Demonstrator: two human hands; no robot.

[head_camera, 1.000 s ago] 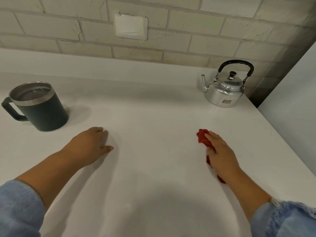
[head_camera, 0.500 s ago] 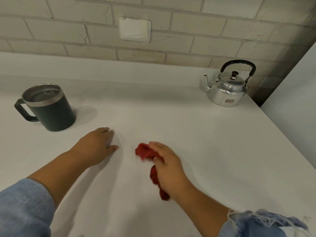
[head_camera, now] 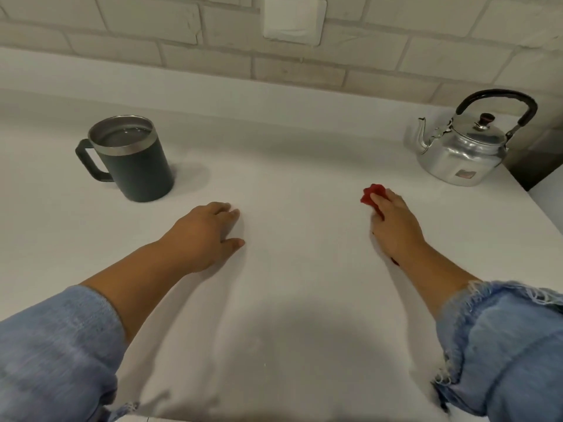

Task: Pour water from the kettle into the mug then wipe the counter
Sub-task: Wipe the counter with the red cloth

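A white counter (head_camera: 304,315) fills most of the view and is bounded at the back by a pale brick wall (head_camera: 182,41). Blue denim sleeves are seen at the lower corners, the left sleeve (head_camera: 54,354) pushed up the forearm and the right sleeve (head_camera: 502,354) frayed at its cuff. A silver kettle (head_camera: 460,150) with a black handle is stood upright at the far right of the counter, its spout turned to the left and its lid in place. A dark mug (head_camera: 140,169) with a steel rim is set upright at the far left, well apart from the kettle, its handle turned to the left; water is seen inside it. The left hand (head_camera: 204,236) is laid palm down on the counter, near the mug, with the fingers relaxed and nothing held. The right hand (head_camera: 393,223) is placed near the kettle, its fingers closed over a red cloth (head_camera: 373,193) that is pressed against the counter. A white wall plate (head_camera: 294,21) is fixed on the bricks. Only the bunched front end of the cloth and a small strip by the wrist are visible.
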